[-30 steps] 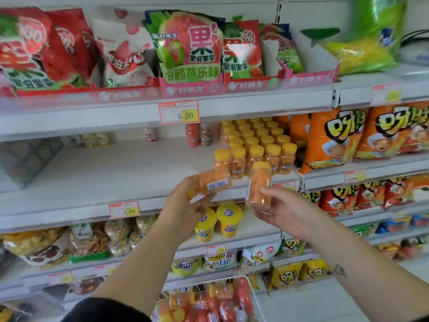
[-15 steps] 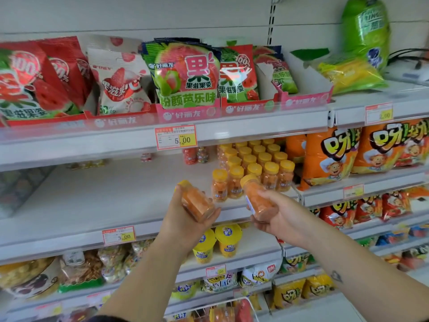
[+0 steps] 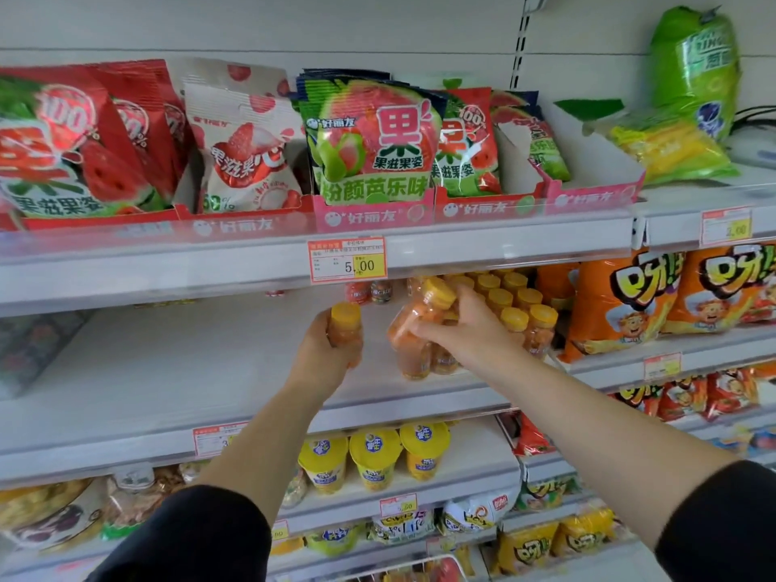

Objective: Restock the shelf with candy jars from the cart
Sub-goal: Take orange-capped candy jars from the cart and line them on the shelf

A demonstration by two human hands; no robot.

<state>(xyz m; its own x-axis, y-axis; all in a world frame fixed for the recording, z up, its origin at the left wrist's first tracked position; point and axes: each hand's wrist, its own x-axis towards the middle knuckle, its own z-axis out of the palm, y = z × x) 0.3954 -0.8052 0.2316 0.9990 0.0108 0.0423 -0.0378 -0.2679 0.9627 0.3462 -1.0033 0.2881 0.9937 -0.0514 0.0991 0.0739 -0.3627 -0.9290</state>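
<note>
My left hand [image 3: 325,354] grips an upright orange candy jar with a yellow lid [image 3: 345,325] over the white middle shelf [image 3: 189,371]. To its right, my right hand [image 3: 466,329] holds a second orange candy jar [image 3: 413,319], tilted with its lid up and to the right, just left of a block of several like jars [image 3: 520,308] standing on the shelf. Two of those jars [image 3: 424,359] stand right under my right hand. The cart's wire rim [image 3: 415,567] shows at the bottom edge.
Fruit gummy bags [image 3: 369,140] fill the shelf above, with a 5.00 price tag [image 3: 346,260]. Orange snack bags [image 3: 621,300] stand right of the jars. Yellow cups [image 3: 373,455] sit on the shelf below. The middle shelf's left part is bare white.
Both hands have risen and reached forward over the middle shelf with their jars. The left jar went from tilted to upright; the right jar now sits against the shelf's jar block.
</note>
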